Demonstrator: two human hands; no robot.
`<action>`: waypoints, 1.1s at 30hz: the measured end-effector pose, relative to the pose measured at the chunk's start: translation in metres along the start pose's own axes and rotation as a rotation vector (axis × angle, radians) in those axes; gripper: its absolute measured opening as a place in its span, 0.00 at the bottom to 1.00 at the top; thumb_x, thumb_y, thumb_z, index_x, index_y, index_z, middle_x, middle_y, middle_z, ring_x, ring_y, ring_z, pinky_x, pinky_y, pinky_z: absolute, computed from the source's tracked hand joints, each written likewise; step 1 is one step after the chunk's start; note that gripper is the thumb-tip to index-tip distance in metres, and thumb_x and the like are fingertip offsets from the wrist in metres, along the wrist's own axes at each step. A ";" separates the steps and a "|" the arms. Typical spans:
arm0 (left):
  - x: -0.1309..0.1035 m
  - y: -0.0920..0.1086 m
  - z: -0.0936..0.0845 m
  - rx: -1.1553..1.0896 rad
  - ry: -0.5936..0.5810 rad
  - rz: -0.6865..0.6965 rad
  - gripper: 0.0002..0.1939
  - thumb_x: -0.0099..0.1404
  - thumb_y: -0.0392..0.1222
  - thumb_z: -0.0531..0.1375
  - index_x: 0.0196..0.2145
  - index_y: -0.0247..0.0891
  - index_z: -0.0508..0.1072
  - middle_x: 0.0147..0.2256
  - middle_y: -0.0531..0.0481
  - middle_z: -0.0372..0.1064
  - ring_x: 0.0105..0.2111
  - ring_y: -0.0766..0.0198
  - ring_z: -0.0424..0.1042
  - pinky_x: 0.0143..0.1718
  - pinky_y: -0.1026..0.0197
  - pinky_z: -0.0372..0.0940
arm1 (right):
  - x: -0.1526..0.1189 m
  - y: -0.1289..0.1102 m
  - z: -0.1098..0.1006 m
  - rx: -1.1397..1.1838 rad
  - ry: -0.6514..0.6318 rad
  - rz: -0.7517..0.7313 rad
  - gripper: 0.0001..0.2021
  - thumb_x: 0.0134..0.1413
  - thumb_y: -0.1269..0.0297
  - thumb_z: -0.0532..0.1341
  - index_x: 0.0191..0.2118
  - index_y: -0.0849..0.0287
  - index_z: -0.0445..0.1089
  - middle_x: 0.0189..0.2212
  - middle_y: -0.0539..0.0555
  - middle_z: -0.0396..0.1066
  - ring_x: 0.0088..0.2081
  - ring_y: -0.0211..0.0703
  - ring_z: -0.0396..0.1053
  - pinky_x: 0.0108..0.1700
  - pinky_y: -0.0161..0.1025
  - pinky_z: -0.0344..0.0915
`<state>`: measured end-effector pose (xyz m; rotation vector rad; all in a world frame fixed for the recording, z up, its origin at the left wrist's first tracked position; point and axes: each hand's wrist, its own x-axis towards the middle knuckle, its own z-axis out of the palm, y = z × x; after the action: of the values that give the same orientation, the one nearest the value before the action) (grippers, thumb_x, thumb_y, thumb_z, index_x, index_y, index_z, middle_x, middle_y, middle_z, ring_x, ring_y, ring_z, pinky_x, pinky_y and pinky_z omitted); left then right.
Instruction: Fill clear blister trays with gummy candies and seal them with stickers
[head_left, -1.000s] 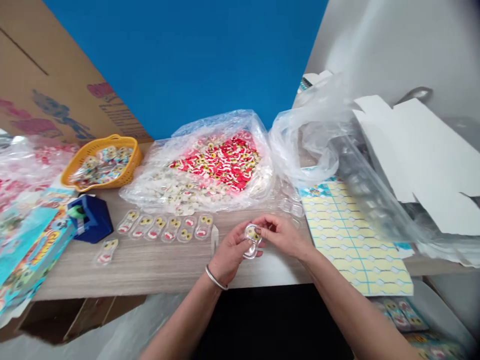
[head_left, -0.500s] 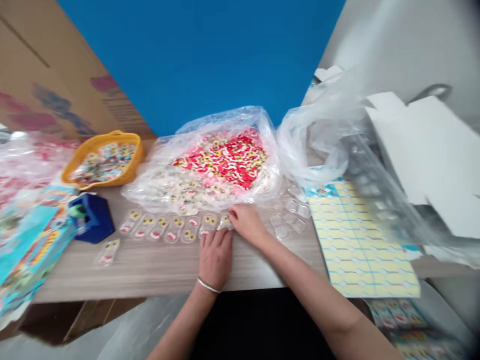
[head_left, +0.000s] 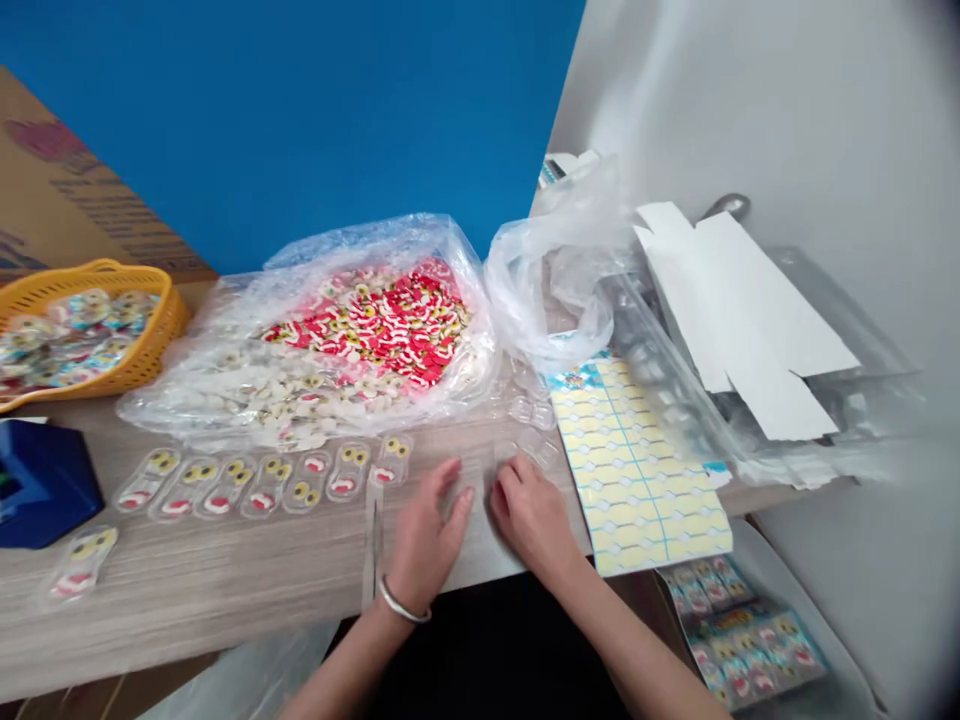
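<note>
Clear plastic everywhere on this wood-grain table [head_left: 247,590], and here's the left hand [head_left: 429,530], fingers and thumb spread apart, nothing visible between them. Over to the right hand [head_left: 532,515]: fingers curled close together, low at the tabletop, and whatever the fingertips may be pinching is hidden; can't tell. Just beyond it lie empty clear shells [head_left: 535,450], glassy, rounded, their outlines so faint they can't be counted.

Left of the hands, seven filled shells [head_left: 304,482] make a row, waisted in shape, yellow rounds and red-and-white pieces inside; a lone filled shell [head_left: 82,565] sits nearer the front edge, blurred. Behind the row, a crinkled bag [head_left: 172,385] spreads wide, its film clouding many of the small red, white and yellow pieces [head_left: 420,330].

Orange lattice basket [head_left: 161,345], cut off at the left; dark blue faceted holder [head_left: 67,490], cut off too, its inside murky. Right side now: flat yellow sheet [head_left: 634,450], upper corner under filmy plastic [head_left: 559,290], and white card [head_left: 750,300] half covering clear trays [head_left: 649,350].
</note>
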<state>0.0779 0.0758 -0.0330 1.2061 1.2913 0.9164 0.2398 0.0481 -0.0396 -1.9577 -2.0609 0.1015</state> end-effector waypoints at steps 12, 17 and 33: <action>0.063 0.034 -0.012 -0.661 0.147 -0.295 0.18 0.60 0.47 0.63 0.46 0.38 0.70 0.41 0.44 0.76 0.33 0.61 0.77 0.34 0.60 0.69 | 0.113 -0.022 -0.035 0.486 -0.124 -0.239 0.07 0.62 0.73 0.55 0.37 0.58 0.70 0.34 0.53 0.73 0.38 0.43 0.69 0.42 0.38 0.64; 0.097 0.041 -0.027 -0.682 0.206 -0.249 0.23 0.56 0.46 0.67 0.48 0.39 0.69 0.48 0.43 0.73 0.36 0.58 0.78 0.35 0.57 0.72 | 0.204 -0.006 -0.008 0.081 -0.066 -0.183 0.07 0.59 0.70 0.57 0.39 0.60 0.73 0.39 0.60 0.75 0.44 0.50 0.68 0.46 0.41 0.60; 0.135 0.029 -0.018 -0.716 0.136 -0.223 0.21 0.52 0.43 0.70 0.43 0.38 0.71 0.43 0.44 0.77 0.38 0.56 0.78 0.41 0.54 0.71 | 0.279 0.017 0.023 0.063 -0.083 0.052 0.11 0.56 0.71 0.57 0.42 0.56 0.73 0.44 0.57 0.71 0.38 0.44 0.70 0.40 0.36 0.61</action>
<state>0.0788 0.2148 -0.0297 0.4404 1.0331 1.1700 0.2423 0.3276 -0.0204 -2.0011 -2.0321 0.2598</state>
